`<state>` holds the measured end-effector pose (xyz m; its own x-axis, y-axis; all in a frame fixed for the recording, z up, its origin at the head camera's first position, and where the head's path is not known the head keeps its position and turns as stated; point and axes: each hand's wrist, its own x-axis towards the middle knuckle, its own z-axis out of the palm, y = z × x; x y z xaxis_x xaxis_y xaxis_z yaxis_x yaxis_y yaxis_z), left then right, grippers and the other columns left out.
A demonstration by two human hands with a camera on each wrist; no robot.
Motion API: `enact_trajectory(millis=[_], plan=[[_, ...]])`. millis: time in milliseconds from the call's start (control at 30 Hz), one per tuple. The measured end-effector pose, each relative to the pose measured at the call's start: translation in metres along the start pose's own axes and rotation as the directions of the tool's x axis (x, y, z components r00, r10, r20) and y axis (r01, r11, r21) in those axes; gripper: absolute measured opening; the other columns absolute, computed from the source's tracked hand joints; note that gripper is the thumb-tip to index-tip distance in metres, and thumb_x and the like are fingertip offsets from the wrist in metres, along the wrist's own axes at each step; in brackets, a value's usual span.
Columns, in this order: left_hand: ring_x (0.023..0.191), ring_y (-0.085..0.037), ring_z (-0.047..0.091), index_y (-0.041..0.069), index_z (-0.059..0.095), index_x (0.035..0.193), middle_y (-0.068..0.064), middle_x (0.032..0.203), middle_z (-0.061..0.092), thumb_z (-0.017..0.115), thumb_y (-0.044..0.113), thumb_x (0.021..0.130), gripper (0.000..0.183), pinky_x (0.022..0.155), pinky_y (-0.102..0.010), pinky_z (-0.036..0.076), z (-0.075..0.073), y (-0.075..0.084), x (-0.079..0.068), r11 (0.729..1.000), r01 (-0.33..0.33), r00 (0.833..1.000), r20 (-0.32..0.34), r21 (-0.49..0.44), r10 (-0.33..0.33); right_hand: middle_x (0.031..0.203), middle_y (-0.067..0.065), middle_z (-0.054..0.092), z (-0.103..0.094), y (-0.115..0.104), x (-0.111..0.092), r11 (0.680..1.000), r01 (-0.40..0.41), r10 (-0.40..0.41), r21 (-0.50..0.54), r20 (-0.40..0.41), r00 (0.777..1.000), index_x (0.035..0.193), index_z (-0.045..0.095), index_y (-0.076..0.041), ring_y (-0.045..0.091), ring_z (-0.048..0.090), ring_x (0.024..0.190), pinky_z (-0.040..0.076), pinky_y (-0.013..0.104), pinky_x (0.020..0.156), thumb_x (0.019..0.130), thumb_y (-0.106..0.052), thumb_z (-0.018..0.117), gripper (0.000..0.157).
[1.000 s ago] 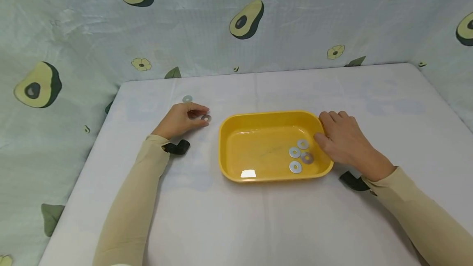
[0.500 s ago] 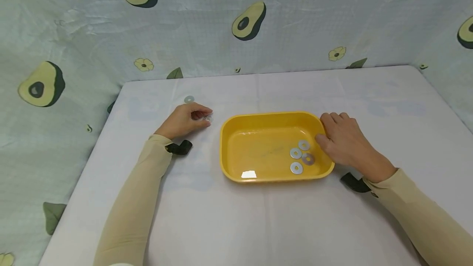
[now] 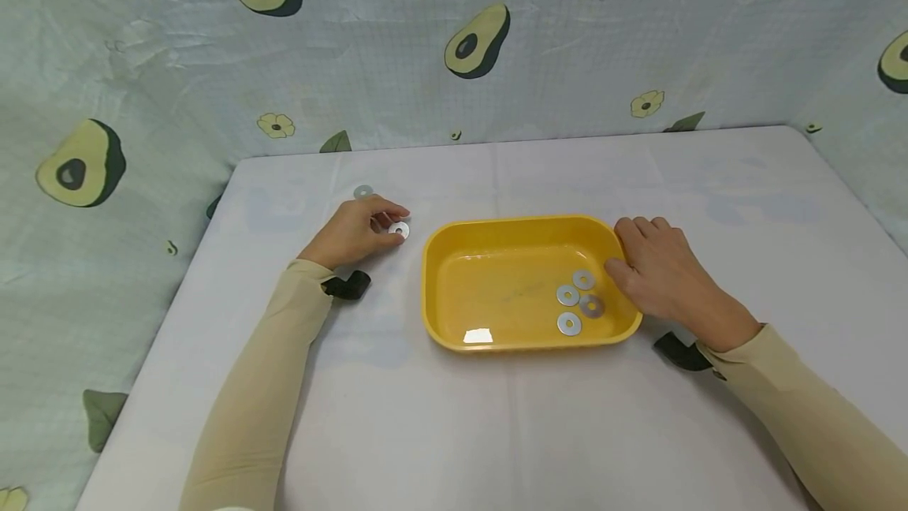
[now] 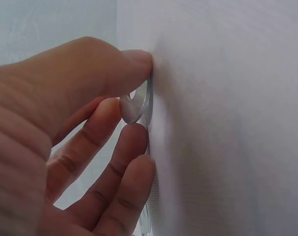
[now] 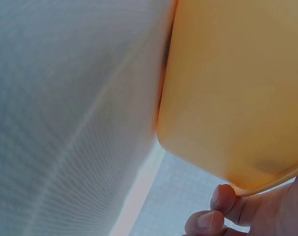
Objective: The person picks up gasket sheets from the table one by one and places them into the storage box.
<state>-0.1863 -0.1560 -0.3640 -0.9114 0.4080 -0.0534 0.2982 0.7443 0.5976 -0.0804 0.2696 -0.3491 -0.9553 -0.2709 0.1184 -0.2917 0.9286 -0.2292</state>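
Head view: left grip [image 3: 353, 230] pinches a washer [image 3: 403, 226], left of the tray [image 3: 482, 282] (whose right end the right grip [image 3: 654, 270] holds).

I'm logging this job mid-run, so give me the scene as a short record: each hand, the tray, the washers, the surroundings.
Left hand: pinches a washer, left of the tray
Right hand: grips the tray's right end
Tray: yellow, upright on the white table
In tray: four washers, flat, toward its right end
Outside tray: loose washer beyond the left hand, partly hidden
Backdrop: pale, avocado print
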Motion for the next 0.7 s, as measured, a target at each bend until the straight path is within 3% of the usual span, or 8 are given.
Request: enact_trajectory(millis=[200,700], plan=[[0.101,-0.026,0.062,0.011,0.071,0.131,-0.011,0.119,0.070,0.078,0.016,0.092,0.040,0.089,-0.036,0.052,0.0006,-0.0001,0.0001,1.000,-0.003,1.000,0.012,0.001,0.003,0.078,0.009,0.049,-0.0001,-0.0004,-0.0002,1.000,-0.010,0.010,0.002,0.013,1.000,0.095,0.053,-0.002,0.028,0.043,0.078,0.029,0.034,0.068,0.093,-0.016,0.044,0.018],[0.102,-0.026,0.067,0.006,0.072,0.129,-0.013,0.120,0.073,0.082,0.018,0.087,0.044,0.094,-0.040,0.055,-0.0026,-0.0004,0.0000,1.000,-0.003,1.000,0.025,0.019,0.003,0.075,0.007,0.046,0.0012,0.0001,0.0003,1.000,0.007,-0.007,-0.010,-0.011,1.000,0.092,0.052,-0.003,0.027,0.042,0.076,0.028,0.033,0.066,0.093,-0.016,0.045,0.015]])
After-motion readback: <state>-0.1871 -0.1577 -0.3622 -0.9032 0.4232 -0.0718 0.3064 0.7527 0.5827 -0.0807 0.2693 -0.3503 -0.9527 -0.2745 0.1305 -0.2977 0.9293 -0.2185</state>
